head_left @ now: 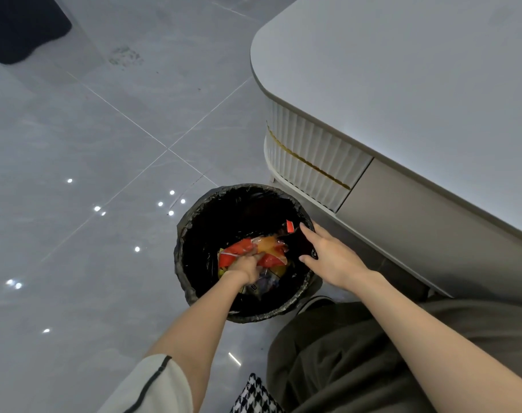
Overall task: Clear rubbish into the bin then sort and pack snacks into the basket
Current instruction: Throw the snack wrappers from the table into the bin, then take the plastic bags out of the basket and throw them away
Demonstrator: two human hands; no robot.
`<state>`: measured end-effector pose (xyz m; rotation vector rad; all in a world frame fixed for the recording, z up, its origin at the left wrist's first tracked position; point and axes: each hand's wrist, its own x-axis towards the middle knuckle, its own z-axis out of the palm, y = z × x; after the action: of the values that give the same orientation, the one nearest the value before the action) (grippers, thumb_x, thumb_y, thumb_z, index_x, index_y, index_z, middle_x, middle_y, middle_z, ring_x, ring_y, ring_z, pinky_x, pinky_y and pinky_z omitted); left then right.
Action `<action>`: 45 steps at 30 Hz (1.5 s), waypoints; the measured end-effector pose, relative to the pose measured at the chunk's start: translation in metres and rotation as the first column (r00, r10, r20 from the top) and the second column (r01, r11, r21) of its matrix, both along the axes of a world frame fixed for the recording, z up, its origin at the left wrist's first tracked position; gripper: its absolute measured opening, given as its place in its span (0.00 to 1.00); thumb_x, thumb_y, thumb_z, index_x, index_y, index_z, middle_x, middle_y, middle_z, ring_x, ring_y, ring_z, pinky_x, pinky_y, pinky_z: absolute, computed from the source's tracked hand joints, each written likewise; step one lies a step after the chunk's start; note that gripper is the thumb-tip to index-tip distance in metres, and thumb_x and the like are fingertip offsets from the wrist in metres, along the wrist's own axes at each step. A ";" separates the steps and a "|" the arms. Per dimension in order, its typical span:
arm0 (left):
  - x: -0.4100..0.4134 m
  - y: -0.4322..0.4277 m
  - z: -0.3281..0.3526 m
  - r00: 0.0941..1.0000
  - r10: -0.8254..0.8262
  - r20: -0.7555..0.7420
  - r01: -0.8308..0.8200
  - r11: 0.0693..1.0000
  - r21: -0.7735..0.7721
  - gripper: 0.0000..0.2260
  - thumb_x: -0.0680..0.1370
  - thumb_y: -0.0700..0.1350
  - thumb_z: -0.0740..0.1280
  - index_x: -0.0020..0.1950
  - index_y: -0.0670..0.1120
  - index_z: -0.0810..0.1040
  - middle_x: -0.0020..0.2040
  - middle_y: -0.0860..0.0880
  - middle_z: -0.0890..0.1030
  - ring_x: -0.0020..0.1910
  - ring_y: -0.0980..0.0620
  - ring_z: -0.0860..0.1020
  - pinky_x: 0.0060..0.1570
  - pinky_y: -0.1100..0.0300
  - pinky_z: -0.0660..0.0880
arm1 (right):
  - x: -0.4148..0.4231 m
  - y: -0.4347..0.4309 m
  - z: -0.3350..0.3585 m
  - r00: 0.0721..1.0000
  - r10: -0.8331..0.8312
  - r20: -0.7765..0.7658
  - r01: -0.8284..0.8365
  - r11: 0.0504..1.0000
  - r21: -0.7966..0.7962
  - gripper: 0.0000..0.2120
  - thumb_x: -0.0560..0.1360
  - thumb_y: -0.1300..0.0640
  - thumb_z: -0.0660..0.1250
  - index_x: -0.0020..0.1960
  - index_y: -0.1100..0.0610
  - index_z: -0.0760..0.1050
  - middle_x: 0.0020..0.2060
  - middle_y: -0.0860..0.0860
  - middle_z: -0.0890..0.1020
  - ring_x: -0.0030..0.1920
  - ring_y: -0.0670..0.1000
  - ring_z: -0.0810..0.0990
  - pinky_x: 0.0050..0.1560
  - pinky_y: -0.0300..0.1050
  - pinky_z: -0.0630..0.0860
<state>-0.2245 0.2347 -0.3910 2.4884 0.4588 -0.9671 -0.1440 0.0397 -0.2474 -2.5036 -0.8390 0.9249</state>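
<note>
**Rubbish going in the bin, both hands on it**

Closest up there's one white sleeve (152, 386) on the left arm and one bit of houndstooth fabric (253, 394). The left hand (246, 266) is down inside the one black-lined bin (188, 234), fingers curled tight round a crumpled bunch of red and orange wrappers (271, 251) at the bin's near side. Honestly can't count them. The right hand (331, 257) hangs over the bin's right rim, fingers spread, holding nothing, with one small red scrap (290, 226) just off its fingertips. The bin stands on the tiled floor (104, 159) just beside the white table (402, 70), at its rounded corner.

We can't see the fingertips of our left hand (247, 268), they're buried in the wrappers (270, 248), print's too blurry.
</note>
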 end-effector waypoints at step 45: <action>0.080 -0.346 0.468 0.242 -0.420 0.875 0.584 0.783 0.214 0.21 0.82 0.51 0.58 0.75 0.56 0.61 0.73 0.55 0.67 0.68 0.53 0.69 0.61 0.60 0.69 | -0.070 -0.347 0.320 0.371 -0.625 0.687 0.493 0.759 0.425 0.20 0.81 0.52 0.59 0.72 0.46 0.65 0.67 0.44 0.72 0.66 0.46 0.70 0.60 0.42 0.72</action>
<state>-0.1443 -0.1108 0.0772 2.5617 -0.8257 0.3242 -0.2139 -0.3078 0.0728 -2.7059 -0.1283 -0.5780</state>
